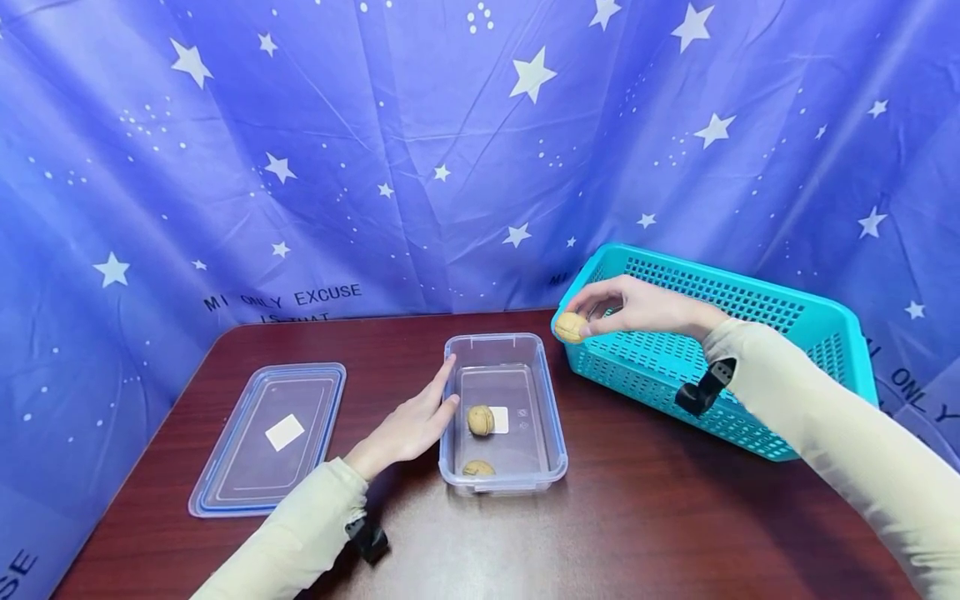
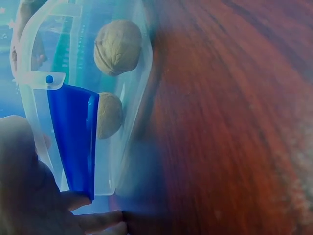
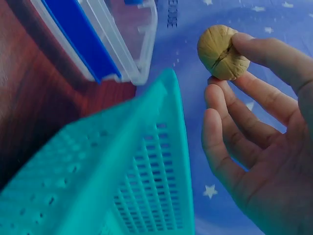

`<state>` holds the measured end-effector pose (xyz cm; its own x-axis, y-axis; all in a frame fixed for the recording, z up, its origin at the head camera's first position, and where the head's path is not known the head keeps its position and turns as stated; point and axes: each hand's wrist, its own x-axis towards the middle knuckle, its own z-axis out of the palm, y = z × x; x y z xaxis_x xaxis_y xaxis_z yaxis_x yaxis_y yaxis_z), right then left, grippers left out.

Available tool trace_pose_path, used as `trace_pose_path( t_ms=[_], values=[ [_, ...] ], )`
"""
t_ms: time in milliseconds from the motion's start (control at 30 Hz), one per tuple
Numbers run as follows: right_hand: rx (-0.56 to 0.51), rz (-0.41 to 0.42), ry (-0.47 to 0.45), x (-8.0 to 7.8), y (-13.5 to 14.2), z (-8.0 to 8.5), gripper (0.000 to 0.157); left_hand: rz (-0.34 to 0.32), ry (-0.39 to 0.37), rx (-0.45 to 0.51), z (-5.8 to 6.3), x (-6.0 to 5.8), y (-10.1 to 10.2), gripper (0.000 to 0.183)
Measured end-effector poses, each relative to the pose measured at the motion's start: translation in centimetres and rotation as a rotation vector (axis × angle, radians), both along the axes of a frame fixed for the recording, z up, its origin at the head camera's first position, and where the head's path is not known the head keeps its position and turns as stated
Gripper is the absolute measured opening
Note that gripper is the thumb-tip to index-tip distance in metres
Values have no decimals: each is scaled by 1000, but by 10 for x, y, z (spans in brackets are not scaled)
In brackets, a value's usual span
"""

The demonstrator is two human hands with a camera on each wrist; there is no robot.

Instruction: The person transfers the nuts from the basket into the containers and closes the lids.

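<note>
My right hand (image 1: pixel 637 307) pinches a walnut (image 1: pixel 572 327) between thumb and fingers, above the left end of the turquoise basket (image 1: pixel 720 262). The right wrist view shows the same walnut (image 3: pixel 223 53) at the fingertips, higher than the basket rim (image 3: pixel 168 81). A clear plastic container (image 1: pixel 553 417) with a bluish rim stands left of the basket. Inside it lie two walnuts, one walnut (image 1: pixel 480 420) near the middle and another walnut (image 1: pixel 477 468) at the near end. My left hand (image 1: pixel 408 425) rests its extended fingers against the container's left side, by a blue clip (image 2: pixel 73 142).
The container's lid (image 1: pixel 262 400), with a white square label (image 1: pixel 285 432), lies on the dark red wooden table (image 1: pixel 615 533) at the left. A blue star-patterned curtain (image 1: pixel 442 125) hangs behind the table. Black wrist straps (image 1: pixel 369 540) sit on both sleeves.
</note>
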<state>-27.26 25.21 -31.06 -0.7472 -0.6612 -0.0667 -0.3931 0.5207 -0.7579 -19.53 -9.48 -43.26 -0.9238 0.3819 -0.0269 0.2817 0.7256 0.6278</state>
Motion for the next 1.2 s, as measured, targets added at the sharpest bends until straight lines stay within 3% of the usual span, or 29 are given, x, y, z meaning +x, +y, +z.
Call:
trace_pose_path(
  t_ms=[433, 1000, 1200],
  values=[
    [-46, 104, -2, 24, -27, -15, 32, 78, 41, -75, -3, -2, 5, 60],
    [-80, 211, -34, 41, -57, -63, 32, 61, 36, -80, -1, -1, 4, 60],
    [-82, 237, -28, 43, -61, -68, 34, 61, 30, -76, 0, 0, 5, 60]
  ],
)
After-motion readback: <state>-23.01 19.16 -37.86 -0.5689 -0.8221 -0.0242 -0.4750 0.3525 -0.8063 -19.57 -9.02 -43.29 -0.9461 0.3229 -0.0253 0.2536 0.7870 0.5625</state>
